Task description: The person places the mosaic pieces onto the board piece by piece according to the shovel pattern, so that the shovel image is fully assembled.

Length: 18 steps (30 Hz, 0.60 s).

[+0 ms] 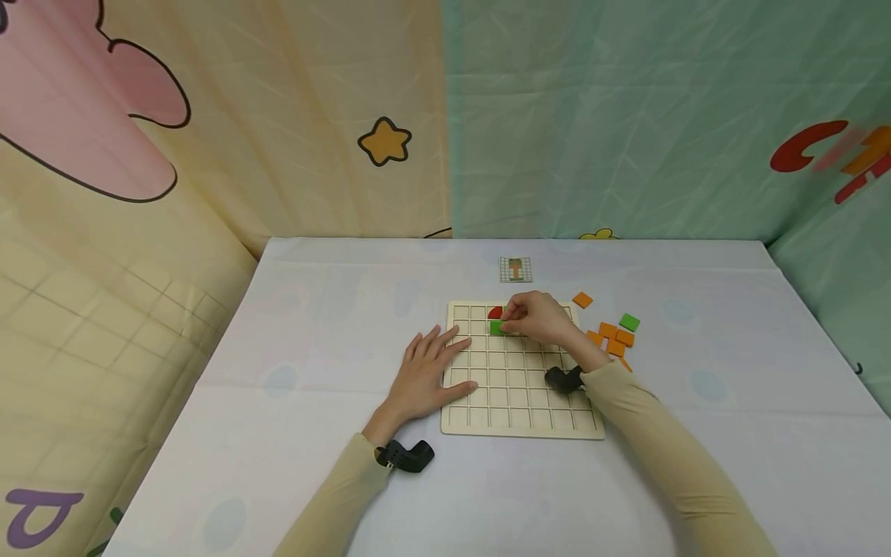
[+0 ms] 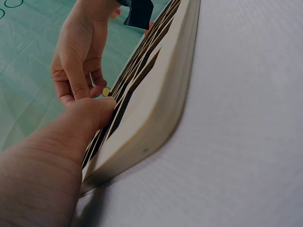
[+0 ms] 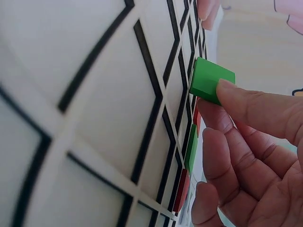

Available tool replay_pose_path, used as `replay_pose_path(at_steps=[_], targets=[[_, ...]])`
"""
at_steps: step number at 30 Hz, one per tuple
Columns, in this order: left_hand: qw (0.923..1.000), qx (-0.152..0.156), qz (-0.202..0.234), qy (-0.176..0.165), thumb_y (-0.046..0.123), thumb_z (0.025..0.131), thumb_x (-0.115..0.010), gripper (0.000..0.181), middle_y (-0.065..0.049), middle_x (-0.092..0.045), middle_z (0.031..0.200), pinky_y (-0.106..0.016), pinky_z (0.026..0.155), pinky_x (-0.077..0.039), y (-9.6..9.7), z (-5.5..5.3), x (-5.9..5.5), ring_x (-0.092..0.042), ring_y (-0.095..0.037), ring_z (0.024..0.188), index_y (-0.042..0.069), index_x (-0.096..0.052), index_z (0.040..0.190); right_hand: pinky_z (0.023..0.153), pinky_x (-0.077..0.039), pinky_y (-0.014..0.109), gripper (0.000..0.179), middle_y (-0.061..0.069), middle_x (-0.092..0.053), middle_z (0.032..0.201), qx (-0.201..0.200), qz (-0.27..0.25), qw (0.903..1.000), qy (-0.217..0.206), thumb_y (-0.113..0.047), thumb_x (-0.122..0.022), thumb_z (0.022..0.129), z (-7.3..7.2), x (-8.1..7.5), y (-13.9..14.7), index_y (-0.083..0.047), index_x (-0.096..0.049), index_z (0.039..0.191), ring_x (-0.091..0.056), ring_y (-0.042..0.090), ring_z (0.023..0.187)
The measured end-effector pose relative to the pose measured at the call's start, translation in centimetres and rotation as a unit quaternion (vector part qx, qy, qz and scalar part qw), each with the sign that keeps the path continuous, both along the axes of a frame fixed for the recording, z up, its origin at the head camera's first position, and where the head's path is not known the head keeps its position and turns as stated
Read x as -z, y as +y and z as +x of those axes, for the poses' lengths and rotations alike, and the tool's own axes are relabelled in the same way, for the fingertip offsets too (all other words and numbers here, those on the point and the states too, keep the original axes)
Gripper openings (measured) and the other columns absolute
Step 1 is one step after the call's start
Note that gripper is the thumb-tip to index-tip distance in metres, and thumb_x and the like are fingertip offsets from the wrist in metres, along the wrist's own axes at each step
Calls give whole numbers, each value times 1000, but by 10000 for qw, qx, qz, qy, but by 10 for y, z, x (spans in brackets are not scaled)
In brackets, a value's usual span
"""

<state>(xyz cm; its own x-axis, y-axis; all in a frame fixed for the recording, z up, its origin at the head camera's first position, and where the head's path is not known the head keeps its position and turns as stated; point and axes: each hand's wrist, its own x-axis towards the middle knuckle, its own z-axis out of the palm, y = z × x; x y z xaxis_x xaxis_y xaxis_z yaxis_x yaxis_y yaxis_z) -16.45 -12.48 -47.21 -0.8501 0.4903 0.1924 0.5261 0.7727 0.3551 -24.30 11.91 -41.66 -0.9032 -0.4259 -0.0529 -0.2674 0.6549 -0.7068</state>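
My right hand (image 1: 539, 317) pinches a green square tile (image 3: 210, 79) between thumb and index finger, at the far rows of a pale wooden grid board (image 1: 497, 398). The tile stands tilted against the board in the right wrist view. Beyond it, another green tile (image 3: 191, 149) lies in the grid between a red piece (image 3: 181, 189) and a second red piece (image 3: 197, 118). My fingers partly cover these in the head view. With fingers spread, my left hand (image 1: 421, 375) rests at the board's left edge, thumb and fingertips on the board.
Right of the board lie several loose orange tiles (image 1: 616, 347) and a loose green tile (image 1: 629, 322). A single orange tile (image 1: 582, 299) is near the board's far right corner. Behind the board is a small grid card with a printed pattern (image 1: 516, 269). Printed curtains (image 1: 313, 178) stand behind the table.
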Motion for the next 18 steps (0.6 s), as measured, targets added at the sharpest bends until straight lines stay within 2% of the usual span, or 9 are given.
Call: replay_pose_path(at_steps=[11,18], targets=[[10000,2,1,-18,57,88,-54,69,-2,-25,154,-44,112,-3,0,0,1,-13,-29,141,22,-40,146,61,-44,32,11,1,-66,80,95,169,9998,-35,-17,-74,84,-3,-3,-5,-9,-66,86,-56,17,67],[10000,16,29,1,57,88,-55,69,-3,-25,154,-45,112,-3,0,0,1,-14,-29,141,22,-40,145,63,-45,32,11,2,-67,82,10,187,9998,-30,-16,-73,84,-5,-2,-4,-8,-67,87,-57,17,68]])
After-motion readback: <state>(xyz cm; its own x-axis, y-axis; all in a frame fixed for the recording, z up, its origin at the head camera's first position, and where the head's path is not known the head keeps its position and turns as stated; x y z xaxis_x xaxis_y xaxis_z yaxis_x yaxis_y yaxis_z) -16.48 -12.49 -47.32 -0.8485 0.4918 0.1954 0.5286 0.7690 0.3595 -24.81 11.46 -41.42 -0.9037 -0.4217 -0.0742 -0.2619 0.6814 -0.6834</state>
